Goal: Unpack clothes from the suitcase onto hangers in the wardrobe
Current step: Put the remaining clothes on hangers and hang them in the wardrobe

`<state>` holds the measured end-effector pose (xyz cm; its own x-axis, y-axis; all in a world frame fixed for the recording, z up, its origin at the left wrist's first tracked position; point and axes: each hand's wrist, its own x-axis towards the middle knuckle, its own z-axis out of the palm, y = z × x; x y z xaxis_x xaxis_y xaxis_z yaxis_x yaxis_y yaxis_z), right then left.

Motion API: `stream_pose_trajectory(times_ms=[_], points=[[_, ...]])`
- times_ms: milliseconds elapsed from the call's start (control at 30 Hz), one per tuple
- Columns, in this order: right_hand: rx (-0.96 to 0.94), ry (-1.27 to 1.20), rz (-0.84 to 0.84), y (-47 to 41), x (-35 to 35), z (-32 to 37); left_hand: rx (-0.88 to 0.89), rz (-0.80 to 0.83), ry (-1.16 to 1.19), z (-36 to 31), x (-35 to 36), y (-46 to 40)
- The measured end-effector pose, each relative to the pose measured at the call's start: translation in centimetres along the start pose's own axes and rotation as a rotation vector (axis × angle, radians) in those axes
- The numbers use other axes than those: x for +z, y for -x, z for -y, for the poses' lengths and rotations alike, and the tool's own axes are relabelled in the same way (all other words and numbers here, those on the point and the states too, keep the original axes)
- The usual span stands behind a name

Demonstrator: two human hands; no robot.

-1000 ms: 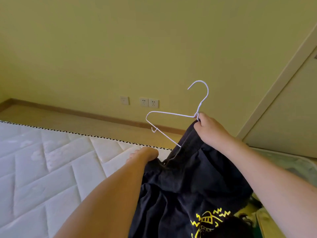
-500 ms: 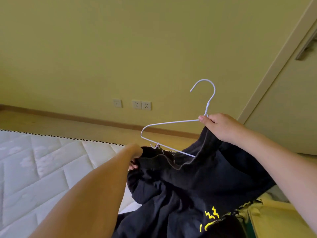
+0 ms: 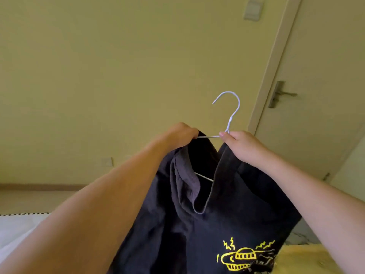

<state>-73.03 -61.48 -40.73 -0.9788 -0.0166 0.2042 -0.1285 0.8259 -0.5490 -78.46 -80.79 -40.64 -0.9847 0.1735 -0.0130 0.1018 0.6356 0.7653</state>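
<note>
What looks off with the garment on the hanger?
The black garment is not seated evenly on the white wire hanger: the left hand bunches its fabric at one end, and the lower bar shows through the sagging opening.

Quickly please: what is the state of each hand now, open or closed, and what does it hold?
Left hand: closed, fingers gripping the black garment at the white hanger.
Right hand: closed, fingers pinching the hanger's neck together with the garment.

We see the left hand [image 3: 180,135] risen from the mattress to pull the black garment [image 3: 197,224] over the white hanger [image 3: 229,123] (its left shoulder now covered), both lifted higher.
</note>
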Motion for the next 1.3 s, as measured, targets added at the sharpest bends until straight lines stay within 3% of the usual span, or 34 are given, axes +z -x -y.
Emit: stream_pose_trajectory(times_ms=[300, 367, 600, 900, 1300], points=[[0.258, -0.254, -0.392, 7.2, -15.0, -2.4, 0.433, 0.208, 0.110, -18.5, 2.9, 2.6], [0.327, -0.300, -0.472, 9.5, -18.0, -2.9, 0.490, 0.246, 0.018, -22.0, 4.2, 3.6], [0.483, -0.310, -0.589, 17.4, -26.1, -3.8, 0.898, 0.397, -0.005, -30.1, 9.8, 5.8], [0.606, -0.203, -0.795, 31.8, -33.3, -3.3, 1.122, 0.656, 0.233, -39.9, 15.3, 15.9], [0.664, -0.096, -0.985, 50.9, -39.1, 0.8, 1.336, 0.717, 0.383, -46.6, 19.5, 35.2]])
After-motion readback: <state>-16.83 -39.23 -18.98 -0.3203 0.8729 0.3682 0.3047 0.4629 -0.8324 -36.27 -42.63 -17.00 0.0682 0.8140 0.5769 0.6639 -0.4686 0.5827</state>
